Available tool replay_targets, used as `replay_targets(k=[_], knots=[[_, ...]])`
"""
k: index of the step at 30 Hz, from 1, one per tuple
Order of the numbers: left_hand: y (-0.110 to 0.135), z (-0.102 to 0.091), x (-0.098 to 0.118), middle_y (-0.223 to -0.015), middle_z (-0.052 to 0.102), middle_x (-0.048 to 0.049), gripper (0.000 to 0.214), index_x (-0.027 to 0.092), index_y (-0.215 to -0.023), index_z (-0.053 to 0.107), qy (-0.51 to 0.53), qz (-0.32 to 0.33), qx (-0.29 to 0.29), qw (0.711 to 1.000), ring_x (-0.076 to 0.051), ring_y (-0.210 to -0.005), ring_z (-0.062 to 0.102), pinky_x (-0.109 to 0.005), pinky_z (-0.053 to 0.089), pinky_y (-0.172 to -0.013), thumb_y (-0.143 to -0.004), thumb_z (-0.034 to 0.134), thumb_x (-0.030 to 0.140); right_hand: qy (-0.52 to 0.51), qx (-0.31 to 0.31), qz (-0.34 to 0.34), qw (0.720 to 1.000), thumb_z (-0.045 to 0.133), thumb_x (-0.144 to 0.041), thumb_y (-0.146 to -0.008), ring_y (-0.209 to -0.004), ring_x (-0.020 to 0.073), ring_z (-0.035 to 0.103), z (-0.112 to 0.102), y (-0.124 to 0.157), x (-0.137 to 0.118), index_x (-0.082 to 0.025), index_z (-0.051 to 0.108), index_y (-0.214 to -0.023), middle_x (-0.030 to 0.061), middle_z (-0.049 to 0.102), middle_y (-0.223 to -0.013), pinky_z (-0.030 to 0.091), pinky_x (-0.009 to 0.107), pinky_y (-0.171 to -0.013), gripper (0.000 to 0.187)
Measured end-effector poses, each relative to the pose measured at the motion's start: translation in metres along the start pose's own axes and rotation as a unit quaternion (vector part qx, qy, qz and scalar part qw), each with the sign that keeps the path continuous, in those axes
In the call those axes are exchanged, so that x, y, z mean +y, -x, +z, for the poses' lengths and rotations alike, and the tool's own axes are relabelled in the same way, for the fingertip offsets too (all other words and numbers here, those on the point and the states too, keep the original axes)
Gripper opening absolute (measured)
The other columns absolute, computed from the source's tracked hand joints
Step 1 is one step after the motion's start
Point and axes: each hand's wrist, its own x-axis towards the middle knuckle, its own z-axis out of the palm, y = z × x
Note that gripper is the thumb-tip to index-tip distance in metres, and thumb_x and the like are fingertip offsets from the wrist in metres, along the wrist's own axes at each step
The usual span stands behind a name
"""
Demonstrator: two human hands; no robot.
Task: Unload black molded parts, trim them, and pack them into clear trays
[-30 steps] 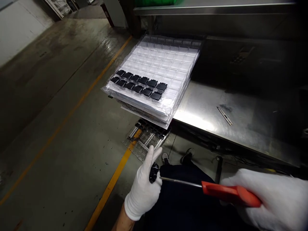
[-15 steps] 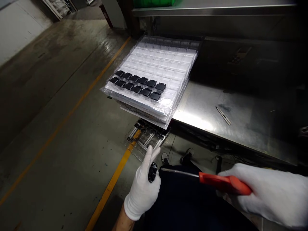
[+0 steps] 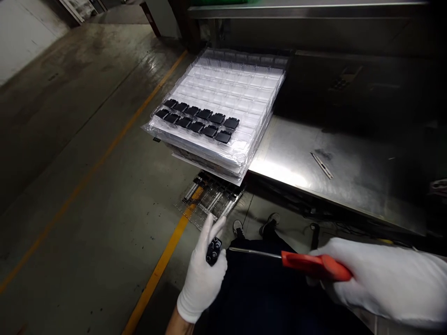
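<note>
In a white glove, my left hand (image 3: 203, 274) grips a small black part with round openings (image 3: 213, 251) between thumb and fingers. Its index and middle fingers point up toward the bench. My right hand (image 3: 387, 279), gloved too, is closed around the red handle of a screwdriver (image 3: 314, 266). The metal shaft points left, and its tip is a short way right of the black part, apart from it. Beyond my hands, a clear compartment tray (image 3: 240, 88) on a stack holds two rows of flat black pieces (image 3: 196, 126) along its near side.
A metal bench (image 3: 286, 158) carries the tray stack, which overhangs its left corner. A thin pale tool (image 3: 321, 165) lies on the bench. Below the stack is another clear tray (image 3: 209, 197) with dark parts. A metal shelf (image 3: 307, 10) runs above; a yellow line (image 3: 167, 251) crosses the floor.
My right hand and the screwdriver have shifted slightly left. My left hand has moved a little left and turned, so more of the black part's round openings show. The view has tilted slightly.
</note>
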Motion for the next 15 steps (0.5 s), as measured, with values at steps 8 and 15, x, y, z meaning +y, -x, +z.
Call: replay_targets(k=[8, 15], knots=[[0.004, -0.004, -0.005, -0.159, 0.043, -0.0082, 0.072, 0.036, -0.158, 0.022, 0.228, -0.03, -0.031, 0.973, -0.027, -0.145, 0.045, -0.051, 0.038, -0.122, -0.098, 0.056, 0.022, -0.009, -0.003, 0.018, 1.0, 0.06, -0.027, -0.068, -0.073, 0.0253, 0.069, -0.003, 0.008, -0.007, -0.035, 0.074, -0.095, -0.008, 0.072, -0.074, 0.04, 0.031, -0.062, 0.031], [0.008, -0.006, -0.008, -0.16, 0.042, -0.0081, 0.073, 0.036, -0.158, 0.022, 0.245, -0.026, -0.04, 0.968, -0.028, -0.145, 0.044, -0.051, 0.038, -0.123, -0.097, 0.06, 0.028, -0.003, 0.009, 0.008, 1.0, 0.06, -0.025, -0.067, -0.067, 0.022, 0.068, 0.004, 0.008, -0.006, -0.034, 0.075, -0.093, -0.0077, 0.072, -0.072, 0.035, 0.027, -0.056, 0.032]])
